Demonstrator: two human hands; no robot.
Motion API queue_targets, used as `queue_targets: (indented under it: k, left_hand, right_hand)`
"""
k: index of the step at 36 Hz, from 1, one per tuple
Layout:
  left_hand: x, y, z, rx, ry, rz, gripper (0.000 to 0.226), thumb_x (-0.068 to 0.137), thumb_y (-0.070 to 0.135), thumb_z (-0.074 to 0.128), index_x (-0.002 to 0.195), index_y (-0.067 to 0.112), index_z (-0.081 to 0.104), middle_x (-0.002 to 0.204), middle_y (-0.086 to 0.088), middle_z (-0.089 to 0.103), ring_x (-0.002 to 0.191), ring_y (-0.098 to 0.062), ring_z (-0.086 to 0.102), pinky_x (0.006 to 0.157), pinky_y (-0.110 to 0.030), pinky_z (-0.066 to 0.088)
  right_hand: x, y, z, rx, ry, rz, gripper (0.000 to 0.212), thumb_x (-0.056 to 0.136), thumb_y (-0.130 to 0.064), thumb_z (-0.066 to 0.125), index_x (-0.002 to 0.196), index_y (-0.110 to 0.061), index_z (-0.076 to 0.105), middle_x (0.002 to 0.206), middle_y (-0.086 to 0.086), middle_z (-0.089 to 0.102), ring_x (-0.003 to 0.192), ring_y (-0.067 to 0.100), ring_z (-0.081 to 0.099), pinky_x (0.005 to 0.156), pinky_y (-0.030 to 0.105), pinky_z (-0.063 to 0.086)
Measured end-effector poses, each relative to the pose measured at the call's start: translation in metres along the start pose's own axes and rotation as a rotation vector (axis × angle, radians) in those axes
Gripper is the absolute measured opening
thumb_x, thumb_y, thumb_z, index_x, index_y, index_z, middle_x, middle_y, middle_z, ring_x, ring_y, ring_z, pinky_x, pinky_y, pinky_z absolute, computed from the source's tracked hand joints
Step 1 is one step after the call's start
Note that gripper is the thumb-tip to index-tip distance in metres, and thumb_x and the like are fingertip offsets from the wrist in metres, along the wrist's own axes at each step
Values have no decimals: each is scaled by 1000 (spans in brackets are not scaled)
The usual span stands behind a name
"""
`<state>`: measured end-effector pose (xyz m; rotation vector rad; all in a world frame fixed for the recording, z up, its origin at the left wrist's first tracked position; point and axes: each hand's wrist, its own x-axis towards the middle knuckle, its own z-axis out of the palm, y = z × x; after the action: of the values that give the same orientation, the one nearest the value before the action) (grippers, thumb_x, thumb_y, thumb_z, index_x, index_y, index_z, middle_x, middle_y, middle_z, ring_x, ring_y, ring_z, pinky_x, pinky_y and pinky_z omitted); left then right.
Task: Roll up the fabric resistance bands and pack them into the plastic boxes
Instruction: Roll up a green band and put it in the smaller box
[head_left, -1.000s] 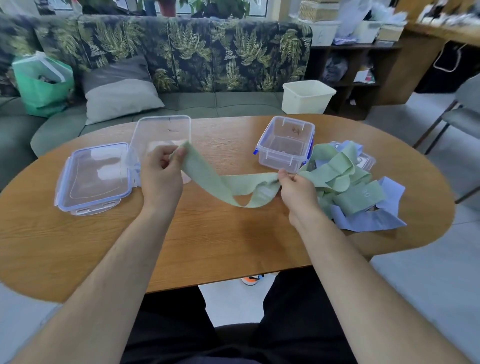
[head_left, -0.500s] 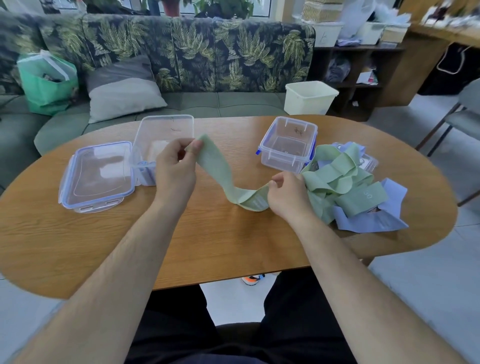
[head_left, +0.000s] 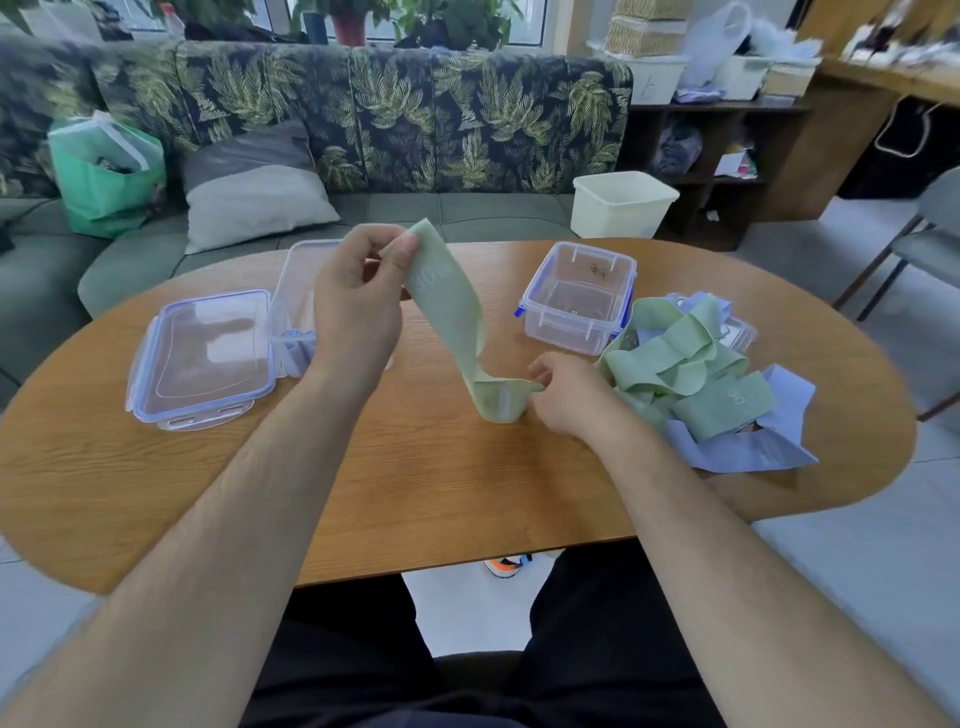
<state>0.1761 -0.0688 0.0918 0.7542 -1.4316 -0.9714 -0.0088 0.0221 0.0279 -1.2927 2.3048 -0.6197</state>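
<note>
The left hand (head_left: 358, 306) pinched the upper end of a green band (head_left: 452, 317), raised above the tabletop (head_left: 415, 483). The right hand (head_left: 566, 400) gripped its lower end, folded over at the tabletop. An open box (head_left: 576, 296) stood beside the pile (head_left: 691, 374) of bands.

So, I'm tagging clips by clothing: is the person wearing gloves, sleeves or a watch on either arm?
No. The left hand and right hand are bare, with no gloves or visible rings. Left forearm and right forearm are bare to the frame's edge: no sleeves, watch or wristband shows.

Leaf-print sofa (head_left: 363, 119), oval wooden table (head_left: 415, 467), shelving (head_left: 717, 156).
</note>
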Motion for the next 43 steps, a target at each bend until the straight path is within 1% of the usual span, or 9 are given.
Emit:
queue_targets:
  k: [4,8,13,17,21,23,29,35,43]
  left_hand:
    - [2,-7,-7,5,35,-42,13,98,23,64,99,10,68,82,5,65,77,-13,59,69,-28,56]
    - [2,-17,-16,12,96,-83,11,97,28,65,94,18,69,84,8,67,79,-12,61,71,-34,59]
    - [7,-26,-26,-10,277,-157,11,96,32,66,89,23,67,86,7,65,83,-14,62,76,-41,62]
    - [10,-25,-30,-58,388,-216,12,98,28,65,90,20,65,88,3,62,80,-11,61,77,-38,62]
    - [10,-16,-21,-46,200,-168,11,96,29,66,90,20,69,93,-6,68,85,-15,64,77,-41,62]
    - [8,-8,-12,-12,62,-129,10,96,25,67,95,16,71,89,-3,70,81,-12,64,72,-33,61]
    - [6,4,6,53,-133,-24,5,90,25,73,91,22,70,86,-2,71,81,-13,63,76,-36,53]
    - [5,11,10,24,-151,-11,6,92,26,74,90,22,69,81,7,69,78,-7,61,73,-26,50]
    - [9,35,9,26,-144,-22,21,96,39,65,88,19,65,79,0,62,75,-14,55,70,-43,47]
  right_hand:
    - [0,10,13,70,49,-7,8,91,-18,63,91,-23,69,93,-1,69,89,22,65,72,31,51]
    - [-1,10,14,155,104,-20,10,98,-23,55,93,-21,64,92,-2,66,82,17,60,65,29,40]
    - [2,12,10,403,144,67,14,99,-21,46,91,-21,57,93,7,70,86,27,68,81,45,58]
    - [-2,14,1,218,113,71,12,99,-17,50,106,-16,59,105,6,65,86,18,61,64,30,46]
    - [-5,-1,-4,19,146,-55,36,96,-21,54,132,-17,58,134,5,55,123,25,54,102,37,46]
    - [-7,-18,-9,164,245,-215,37,98,-22,52,135,-20,57,133,-3,54,126,17,52,108,35,43]
    - [-10,-72,-41,493,204,-507,38,102,-30,58,139,-25,55,120,-15,60,95,-15,54,80,2,41]
    - [-3,-89,-52,480,204,-566,15,102,-24,60,103,-13,69,78,-11,62,65,-4,50,64,12,40]
    - [-21,-106,-71,667,222,-548,9,101,-18,61,93,-15,64,63,-8,53,50,9,51,48,16,41]
